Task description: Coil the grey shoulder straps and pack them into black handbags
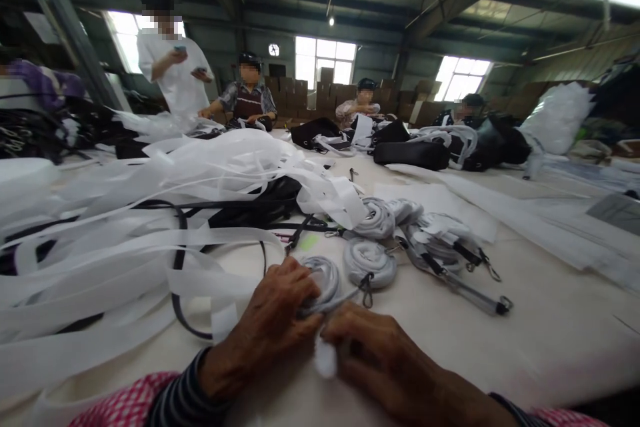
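Near the table's front, my left hand is closed around the near left side of a coiled strap wrapped in whitish film. My right hand is beside it, fingers bent in a pinch. A white strip, blurred by motion, sticks out under the right fingers. The coil's tail runs past both hands to the right, near a dark metal clasp. Just beyond lies a second wrapped coil. More wrapped coils with metal clips are piled to the right.
Loose white film strips and black straps heap across the left. White sheets lie at right. Black bags with white handles stand farther back. Several people are across the table, one standing person holding a phone-like object.
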`<control>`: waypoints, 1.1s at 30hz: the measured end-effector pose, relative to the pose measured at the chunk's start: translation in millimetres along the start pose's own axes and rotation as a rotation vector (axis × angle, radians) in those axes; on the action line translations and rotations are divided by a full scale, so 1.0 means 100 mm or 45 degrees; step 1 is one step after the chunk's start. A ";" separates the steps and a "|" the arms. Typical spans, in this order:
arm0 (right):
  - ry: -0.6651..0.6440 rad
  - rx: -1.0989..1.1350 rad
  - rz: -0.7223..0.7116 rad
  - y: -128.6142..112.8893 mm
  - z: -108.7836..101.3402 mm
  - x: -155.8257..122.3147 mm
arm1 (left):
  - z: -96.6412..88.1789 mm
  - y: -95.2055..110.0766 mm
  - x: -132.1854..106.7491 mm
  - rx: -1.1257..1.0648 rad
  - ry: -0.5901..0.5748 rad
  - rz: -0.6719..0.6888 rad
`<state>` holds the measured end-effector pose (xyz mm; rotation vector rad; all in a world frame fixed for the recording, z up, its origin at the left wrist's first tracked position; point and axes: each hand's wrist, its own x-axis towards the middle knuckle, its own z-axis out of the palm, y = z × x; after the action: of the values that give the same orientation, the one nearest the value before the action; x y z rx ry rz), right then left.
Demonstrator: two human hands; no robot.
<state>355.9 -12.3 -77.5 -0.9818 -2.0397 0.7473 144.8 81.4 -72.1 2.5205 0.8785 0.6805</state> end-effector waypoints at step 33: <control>0.289 0.500 0.559 0.02 0.21 0.32 | -0.07 0.04 0.00 0.263 -0.201 0.030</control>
<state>325.6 11.8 -79.1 -1.2264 -1.4225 1.1556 142.9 79.3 -64.8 2.7257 0.9045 0.4079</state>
